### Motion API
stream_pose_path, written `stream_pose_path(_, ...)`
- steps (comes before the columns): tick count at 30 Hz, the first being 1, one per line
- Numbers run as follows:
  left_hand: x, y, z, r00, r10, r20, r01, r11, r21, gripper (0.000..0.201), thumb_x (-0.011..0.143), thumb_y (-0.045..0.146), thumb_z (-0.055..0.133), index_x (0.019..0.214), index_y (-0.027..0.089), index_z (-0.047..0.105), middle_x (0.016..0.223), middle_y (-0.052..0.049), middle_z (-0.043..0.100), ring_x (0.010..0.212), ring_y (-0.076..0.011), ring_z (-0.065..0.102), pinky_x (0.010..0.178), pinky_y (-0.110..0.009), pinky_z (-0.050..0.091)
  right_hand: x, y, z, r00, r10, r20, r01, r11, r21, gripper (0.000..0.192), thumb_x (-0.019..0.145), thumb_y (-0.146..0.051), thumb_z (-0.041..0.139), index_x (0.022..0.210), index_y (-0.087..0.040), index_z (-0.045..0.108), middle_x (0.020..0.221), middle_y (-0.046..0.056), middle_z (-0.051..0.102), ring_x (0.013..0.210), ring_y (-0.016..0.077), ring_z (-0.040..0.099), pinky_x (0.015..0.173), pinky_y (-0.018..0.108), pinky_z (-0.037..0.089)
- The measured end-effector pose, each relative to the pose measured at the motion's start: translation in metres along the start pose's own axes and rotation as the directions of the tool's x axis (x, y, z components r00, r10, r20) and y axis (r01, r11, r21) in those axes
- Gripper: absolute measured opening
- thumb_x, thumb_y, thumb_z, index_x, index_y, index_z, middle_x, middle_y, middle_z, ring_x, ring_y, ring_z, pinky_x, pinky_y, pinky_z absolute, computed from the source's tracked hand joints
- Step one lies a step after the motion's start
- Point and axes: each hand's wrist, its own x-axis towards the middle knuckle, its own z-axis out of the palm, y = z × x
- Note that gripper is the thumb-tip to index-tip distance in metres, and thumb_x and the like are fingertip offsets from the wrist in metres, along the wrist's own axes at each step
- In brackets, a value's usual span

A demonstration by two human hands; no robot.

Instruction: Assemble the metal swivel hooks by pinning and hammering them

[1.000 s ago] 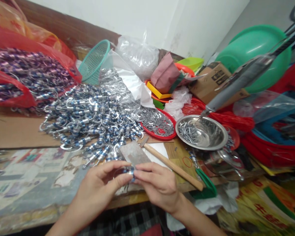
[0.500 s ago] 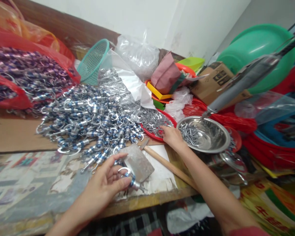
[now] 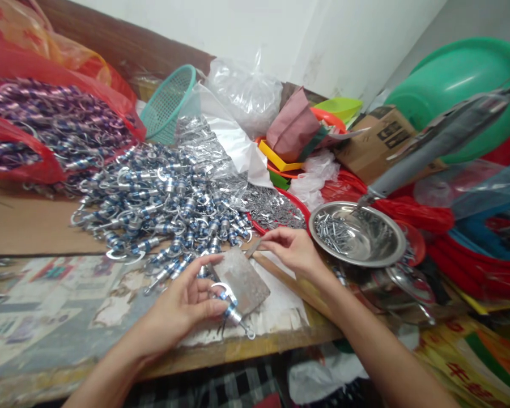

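My left hand (image 3: pixel 191 297) is closed around a silver hook fitting with blue bands (image 3: pixel 233 311); its curved hook points up and its small ring end points down to the right. Just behind the fitting lies a flat metal block (image 3: pixel 243 279). My right hand (image 3: pixel 291 246) pinches with thumb and fingers beside the hammer's head, and what sits in the fingertips is too small to make out. The hammer's wooden handle (image 3: pixel 287 276) runs under my right wrist. Beyond that hand is a red tray (image 3: pixel 305 207) of small flat metal pieces (image 3: pixel 274 208).
A heap of blue-banded hook fittings (image 3: pixel 161 198) spreads over the left-hand cardboard. Behind it, a red bag (image 3: pixel 131 127) holds purple ones. At right stands a steel bowl (image 3: pixel 380 241) with metal pins, a grey-wrapped bar (image 3: pixel 433 147) slanting above it.
My right hand has come from the red tray toward me and left, to the hammer head, its fingers now pinched. My left hand still holds the hook fitting. The view has shifted slightly.
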Motion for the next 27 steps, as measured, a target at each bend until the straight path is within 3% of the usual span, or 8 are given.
stream_pose_path(2, 0.000, 0.002, 0.000, 1.000, 0.003, -0.005, -0.003, 1.000, 0.019, 0.073, 0.062, 0.018, 0.074, 0.124, 0.022, 0.036, 0.073, 0.001, 0.063, 0.069, -0.0168, 0.063, 0.068, -0.031, 0.049, -0.026, -0.024, 0.003, 0.959, -0.255, -0.120, 0.277, 0.935, 0.222, 0.013, 0.078, -0.016, 0.053, 0.078, -0.016, 0.066, 0.075, 0.003, 0.068, 0.070, 0.0138, 0.063, 0.066, 0.026, 0.052)
stream_pose_path(4, 0.001, 0.005, 0.000, 1.000, 0.004, 0.001, -0.004, 0.999, 0.038, 0.075, 0.060, 0.017, 0.074, 0.124, 0.021, 0.035, 0.070, 0.002, 0.063, 0.066, -0.0152, 0.062, 0.064, -0.028, 0.047, -0.047, -0.041, 0.007, 0.883, -0.417, -0.215, 0.464, 0.846, 0.263, 0.017, 0.078, -0.009, 0.051, 0.085, -0.015, 0.065, 0.078, 0.006, 0.067, 0.074, 0.0152, 0.062, 0.068, 0.028, 0.052)
stream_pose_path(6, 0.002, 0.007, 0.000, 1.000, 0.004, 0.023, -0.005, 0.999, 0.046, 0.077, 0.061, 0.016, 0.074, 0.126, 0.020, 0.033, 0.068, 0.003, 0.062, 0.064, -0.0143, 0.061, 0.062, -0.027, 0.046, -0.060, -0.049, 0.014, 0.831, -0.501, -0.243, 0.549, 0.810, 0.208, 0.024, 0.080, -0.005, 0.046, 0.093, -0.014, 0.064, 0.081, 0.009, 0.066, 0.075, 0.0162, 0.060, 0.066, 0.029, 0.052)
stream_pose_path(9, 0.002, 0.008, 0.000, 0.998, 0.009, 0.061, -0.011, 0.999, 0.044, 0.078, 0.062, 0.016, 0.072, 0.127, 0.020, 0.030, 0.068, 0.003, 0.063, 0.065, -0.0155, 0.061, 0.063, -0.029, 0.045, -0.067, -0.051, 0.025, 0.795, -0.550, -0.257, 0.594, 0.792, 0.141, 0.025, 0.082, -0.005, 0.043, 0.092, -0.013, 0.064, 0.080, 0.010, 0.065, 0.074, 0.0172, 0.059, 0.063, 0.029, 0.051)
stream_pose_path(12, 0.002, 0.006, 0.000, 0.997, 0.026, 0.069, -0.030, 0.998, 0.050, 0.072, 0.063, 0.016, 0.071, 0.125, 0.018, 0.035, 0.073, 0.000, 0.064, 0.070, -0.0164, 0.061, 0.065, -0.030, 0.045, -0.069, -0.050, 0.031, 0.789, -0.548, -0.276, 0.594, 0.795, 0.121, 0.025, 0.083, -0.006, 0.041, 0.091, -0.014, 0.064, 0.081, 0.010, 0.066, 0.076, 0.0178, 0.060, 0.065, 0.030, 0.052)
stream_pose_path(20, 0.001, 0.003, -0.002, 0.998, 0.032, 0.048, -0.035, 0.997, 0.065, 0.067, 0.062, 0.016, 0.072, 0.122, 0.016, 0.042, 0.079, -0.003, 0.066, 0.076, -0.0178, 0.060, 0.068, -0.031, 0.046, -0.066, -0.048, 0.037, 0.721, -0.557, -0.413, 0.661, 0.732, 0.166, 0.022, 0.084, -0.005, 0.044, 0.091, -0.014, 0.063, 0.082, 0.009, 0.069, 0.079, 0.0166, 0.062, 0.067, 0.030, 0.052)
stream_pose_path(27, 0.003, 0.003, -0.004, 1.000, 0.011, 0.009, -0.012, 0.991, 0.133, 0.044, 0.059, 0.017, 0.075, 0.101, 0.013, 0.061, 0.083, -0.004, 0.069, 0.077, -0.0178, 0.061, 0.072, -0.030, 0.047, -0.070, -0.037, 0.040, 0.669, -0.629, -0.396, 0.717, 0.687, 0.119, 0.016, 0.083, -0.006, 0.050, 0.092, -0.009, 0.063, 0.083, 0.012, 0.069, 0.083, 0.0185, 0.062, 0.070, 0.031, 0.052)
